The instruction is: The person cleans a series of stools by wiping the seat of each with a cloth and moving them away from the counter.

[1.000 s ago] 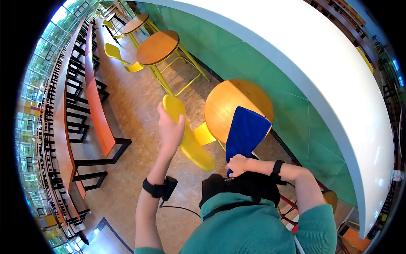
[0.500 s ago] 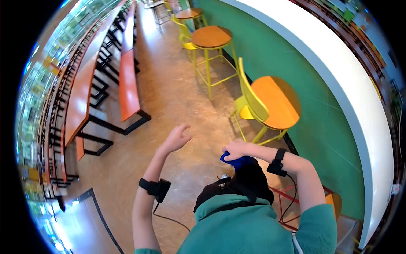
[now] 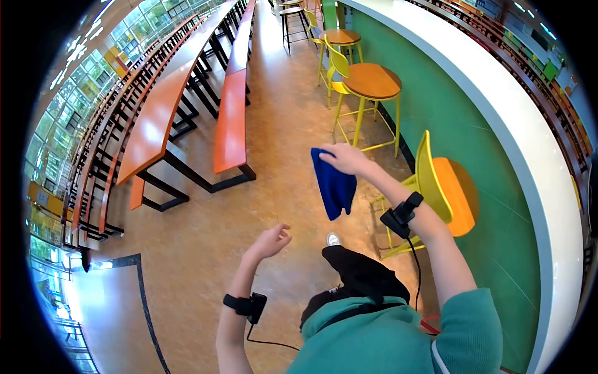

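A dark blue cloth [image 3: 336, 189] hangs down in front of me, pinched at its top corner by my right hand [image 3: 344, 159]. Its lower edge dangles freely above the floor. My left hand [image 3: 272, 242] is lower and to the left, in mid-air, its fingers loosely bent and apart with nothing in them. Each forearm wears a black strap with a small device and a cable. Nearest to my right forearm stands a yellow chair [image 3: 431, 179] at a round wooden-topped table [image 3: 460, 198].
Long orange tables [image 3: 152, 118] and a bench [image 3: 231, 124] with black legs line the left. Along the right runs a green counter wall [image 3: 473, 149] with a white top [image 3: 529, 118]. Another yellow stool table [image 3: 372, 81] stands ahead. Brown floor [image 3: 280, 106] stretches between.
My right hand has swung forward and up from beside my body, and the cloth now hangs unfolded. My left hand has dropped lower. The view has tilted up and shifted left.
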A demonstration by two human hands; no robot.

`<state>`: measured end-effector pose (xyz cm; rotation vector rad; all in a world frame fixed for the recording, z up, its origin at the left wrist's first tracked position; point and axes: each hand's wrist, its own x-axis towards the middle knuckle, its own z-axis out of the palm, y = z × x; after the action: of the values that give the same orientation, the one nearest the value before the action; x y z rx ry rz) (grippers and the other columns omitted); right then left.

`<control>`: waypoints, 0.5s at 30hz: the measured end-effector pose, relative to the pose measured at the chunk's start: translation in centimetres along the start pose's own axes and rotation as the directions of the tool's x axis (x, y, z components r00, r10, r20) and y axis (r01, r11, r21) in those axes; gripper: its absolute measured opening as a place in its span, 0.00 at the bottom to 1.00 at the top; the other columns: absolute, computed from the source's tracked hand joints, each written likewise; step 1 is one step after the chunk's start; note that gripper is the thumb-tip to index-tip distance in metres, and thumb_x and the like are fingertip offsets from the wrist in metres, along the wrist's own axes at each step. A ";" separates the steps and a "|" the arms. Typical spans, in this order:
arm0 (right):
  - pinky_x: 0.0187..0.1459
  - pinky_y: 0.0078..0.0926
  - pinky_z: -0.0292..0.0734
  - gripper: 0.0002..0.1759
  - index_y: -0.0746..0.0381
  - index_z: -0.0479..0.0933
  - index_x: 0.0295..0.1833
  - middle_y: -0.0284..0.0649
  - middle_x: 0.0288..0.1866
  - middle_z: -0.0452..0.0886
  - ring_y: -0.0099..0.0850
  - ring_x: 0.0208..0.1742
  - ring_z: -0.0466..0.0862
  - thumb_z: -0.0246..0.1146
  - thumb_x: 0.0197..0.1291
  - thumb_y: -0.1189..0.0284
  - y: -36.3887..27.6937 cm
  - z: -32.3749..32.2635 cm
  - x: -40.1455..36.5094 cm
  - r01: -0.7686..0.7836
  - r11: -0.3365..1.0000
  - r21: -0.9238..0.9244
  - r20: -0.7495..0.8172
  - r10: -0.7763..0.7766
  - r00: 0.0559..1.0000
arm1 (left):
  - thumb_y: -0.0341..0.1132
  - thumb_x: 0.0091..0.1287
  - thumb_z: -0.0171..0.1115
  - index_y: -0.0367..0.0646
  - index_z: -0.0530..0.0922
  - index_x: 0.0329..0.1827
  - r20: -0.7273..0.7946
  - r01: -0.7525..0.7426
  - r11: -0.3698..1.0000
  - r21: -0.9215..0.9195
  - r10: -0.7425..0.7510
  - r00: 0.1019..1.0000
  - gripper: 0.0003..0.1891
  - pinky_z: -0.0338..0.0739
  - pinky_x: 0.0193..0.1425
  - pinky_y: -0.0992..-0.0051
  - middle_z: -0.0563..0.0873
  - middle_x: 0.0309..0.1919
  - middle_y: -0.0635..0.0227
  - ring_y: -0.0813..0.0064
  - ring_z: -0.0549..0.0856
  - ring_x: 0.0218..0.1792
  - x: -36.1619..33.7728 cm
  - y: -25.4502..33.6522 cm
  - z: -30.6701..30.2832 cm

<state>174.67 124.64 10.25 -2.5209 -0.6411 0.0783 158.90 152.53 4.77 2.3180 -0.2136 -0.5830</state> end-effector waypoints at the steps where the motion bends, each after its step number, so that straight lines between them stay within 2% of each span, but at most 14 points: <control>1: 0.44 0.45 0.75 0.19 0.52 0.74 0.51 0.47 0.44 0.80 0.47 0.47 0.79 0.48 0.64 0.54 0.4 -1.1 1.2 -0.013 1.000 -0.006 -0.047 0.012 0.999 | 0.42 0.62 0.59 0.39 0.73 0.54 0.002 0.008 1.000 0.020 -0.008 1.000 0.21 0.77 0.47 0.67 0.84 0.40 0.53 0.57 0.84 0.42 0.6 0.1 -0.6; 4: 0.47 0.41 0.73 0.17 0.56 0.74 0.51 0.48 0.45 0.79 0.48 0.48 0.78 0.52 0.64 0.58 3.3 -2.4 5.0 0.056 0.996 0.075 -0.216 -0.039 0.976 | 0.42 0.62 0.58 0.37 0.74 0.53 0.068 0.016 0.995 0.098 -0.023 0.997 0.21 0.77 0.48 0.67 0.84 0.40 0.52 0.56 0.83 0.43 4.0 -1.0 -3.0; 6: 0.49 0.39 0.73 0.15 0.60 0.74 0.50 0.49 0.43 0.79 0.48 0.46 0.78 0.55 0.63 0.62 6.6 -1.6 7.5 0.122 0.977 0.178 -0.317 -0.060 0.946 | 0.42 0.62 0.58 0.37 0.74 0.53 0.030 0.030 0.992 0.120 -0.034 0.999 0.21 0.77 0.48 0.67 0.83 0.41 0.52 0.57 0.83 0.43 7.6 -3.2 -4.8; 8: 0.48 0.37 0.73 0.16 0.62 0.75 0.48 0.49 0.41 0.80 0.45 0.45 0.79 0.54 0.64 0.62 8.9 -2.1 8.3 0.091 0.945 0.313 -0.291 0.004 0.957 | 0.43 0.63 0.57 0.37 0.74 0.53 -0.027 0.045 0.994 0.100 -0.043 0.999 0.21 0.77 0.48 0.67 0.83 0.42 0.52 0.59 0.83 0.44 9.9 -4.0 -6.0; 9: 0.48 0.36 0.73 0.16 0.63 0.75 0.47 0.49 0.40 0.80 0.44 0.45 0.79 0.54 0.64 0.62 10.0 -2.4 8.9 0.075 0.923 0.377 -0.278 0.035 0.960 | 0.43 0.63 0.57 0.37 0.74 0.53 -0.004 0.066 0.995 0.078 -0.066 0.998 0.21 0.77 0.48 0.67 0.83 0.42 0.52 0.60 0.83 0.44 11.0 -4.6 -6.6; 12: 0.44 0.33 0.73 0.17 0.66 0.76 0.44 0.46 0.36 0.81 0.38 0.41 0.81 0.54 0.64 0.62 13.8 -1.9 11.2 0.035 0.872 0.488 -0.454 0.219 0.864 | 0.43 0.63 0.57 0.37 0.74 0.53 0.062 0.093 0.995 0.038 -0.095 0.994 0.21 0.77 0.48 0.68 0.83 0.42 0.53 0.61 0.83 0.44 14.2 -6.9 -8.1; 14: 0.42 0.32 0.73 0.18 0.66 0.76 0.43 0.45 0.35 0.82 0.36 0.39 0.82 0.54 0.64 0.61 15.2 -3.2 12.2 -0.128 0.808 0.575 -0.376 0.400 0.836 | 0.43 0.63 0.57 0.38 0.74 0.53 0.150 0.092 0.994 0.059 -0.100 0.984 0.21 0.77 0.48 0.68 0.84 0.42 0.54 0.61 0.83 0.45 15.3 -8.6 -9.0; 15: 0.41 0.32 0.73 0.18 0.67 0.76 0.43 0.44 0.34 0.82 0.35 0.37 0.82 0.54 0.64 0.60 15.7 -3.5 12.1 -0.223 0.756 0.616 -0.318 0.497 0.808 | 0.44 0.63 0.58 0.38 0.74 0.53 0.202 0.144 0.987 0.068 -0.155 0.967 0.21 0.76 0.49 0.68 0.84 0.42 0.54 0.61 0.83 0.45 15.5 -9.8 -9.3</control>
<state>192.68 116.80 6.09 -1.9402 0.0990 -0.1769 176.87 160.52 -1.48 2.3374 -0.1537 -0.9063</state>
